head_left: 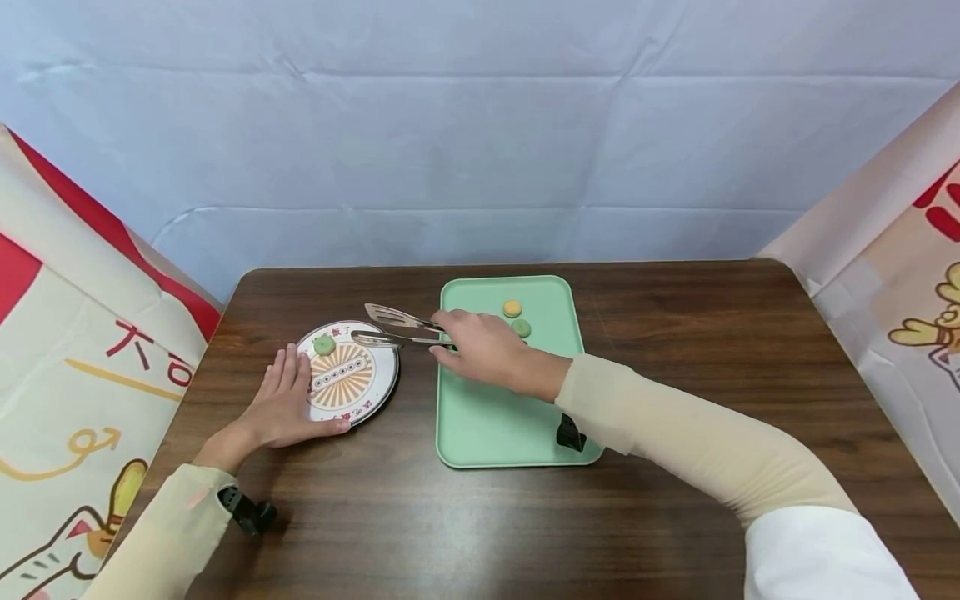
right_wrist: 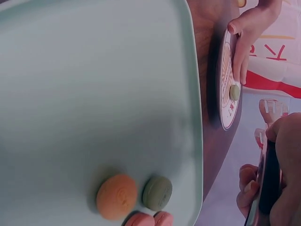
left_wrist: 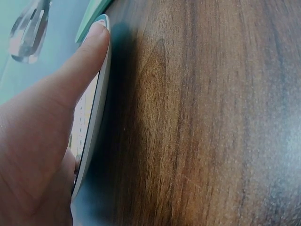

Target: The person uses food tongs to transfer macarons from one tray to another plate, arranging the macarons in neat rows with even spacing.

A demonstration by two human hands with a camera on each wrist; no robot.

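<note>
My right hand (head_left: 483,348) grips a pair of metal tongs (head_left: 401,327) above the tray's left edge. The tongs' slotted ends are spread apart over the plate's right side, with nothing between them. A green macaron (head_left: 324,345) lies on the round patterned plate (head_left: 381,379), near its upper left rim. My left hand (head_left: 283,400) rests along the plate's left and lower edge, fingers straight and thumb spread out. On the green tray (head_left: 487,425) sit a yellow macaron (head_left: 512,308) and another green macaron (head_left: 521,327). Pink macarons (right_wrist: 141,220) show beside them in the right wrist view.
A dark wooden table (head_left: 690,358) carries the plate on the left and the tray in the middle. Pale cloth (head_left: 450,150) hangs behind the table, and printed cloths (head_left: 97,358) flank both sides.
</note>
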